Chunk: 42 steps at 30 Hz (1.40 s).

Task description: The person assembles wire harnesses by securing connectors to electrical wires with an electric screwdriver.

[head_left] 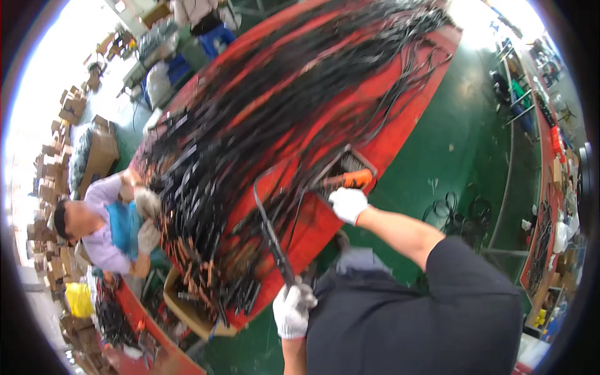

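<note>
My left hand (292,310), in a white glove, is closed around the lower end of a black cable (272,240). The cable rises from my fist over the red table, thinner and curved at its far end. My right hand (348,205), also gloved in white, is at the near side of a grey bin (373,167) on the table edge. Just beyond its fingers is an orange-and-black tool (356,179), across the bin. Blur hides whether those fingers grip the tool.
Long black cables (269,94) cover much of the red table (400,134). At the left a person (106,219) in white gloves handles cable ends. An open carton (178,306) stands at the table's near left end. Coiled cables (459,212) lie on the green floor at right.
</note>
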Available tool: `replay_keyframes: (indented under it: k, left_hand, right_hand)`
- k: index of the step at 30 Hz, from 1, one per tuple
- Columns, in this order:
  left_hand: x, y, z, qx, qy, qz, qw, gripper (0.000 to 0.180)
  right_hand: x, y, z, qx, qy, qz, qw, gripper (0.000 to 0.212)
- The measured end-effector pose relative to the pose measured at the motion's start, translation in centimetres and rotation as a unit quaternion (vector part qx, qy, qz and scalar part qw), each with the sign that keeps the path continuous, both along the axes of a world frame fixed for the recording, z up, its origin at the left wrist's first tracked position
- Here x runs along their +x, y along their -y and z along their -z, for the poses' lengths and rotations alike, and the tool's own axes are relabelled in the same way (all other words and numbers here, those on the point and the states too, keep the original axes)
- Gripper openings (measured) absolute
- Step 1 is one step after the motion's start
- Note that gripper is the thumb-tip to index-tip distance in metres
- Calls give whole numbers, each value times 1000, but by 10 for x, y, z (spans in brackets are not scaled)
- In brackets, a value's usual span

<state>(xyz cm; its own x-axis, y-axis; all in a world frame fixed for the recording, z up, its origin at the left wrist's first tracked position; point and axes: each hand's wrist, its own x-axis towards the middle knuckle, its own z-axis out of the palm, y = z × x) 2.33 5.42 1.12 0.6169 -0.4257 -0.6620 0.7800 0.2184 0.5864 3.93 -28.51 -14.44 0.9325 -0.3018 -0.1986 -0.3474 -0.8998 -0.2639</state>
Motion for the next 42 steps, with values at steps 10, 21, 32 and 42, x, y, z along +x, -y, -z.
replay_keyframes:
  k: [10, 21, 32, 42]
  left_hand:
    - [-9, -1, 8, 70, 30, 25, 997, 21]
    - [3, 5, 7, 47, 46, 35, 997, 21]
    - [-1, 4, 4, 69, 51, 43, 995, 21]
    - [0, 9, 6, 71, 36, 35, 996, 19]
  right_hand:
    - [6, 11, 51, -44, -11, -78, 996, 19]
    - [3, 23, 55, -60, 13, -143, 988, 17]
    - [-1, 15, 44, 12, -11, -76, 997, 17]
    - [1, 17, 52, -28, 43, -111, 992, 12]
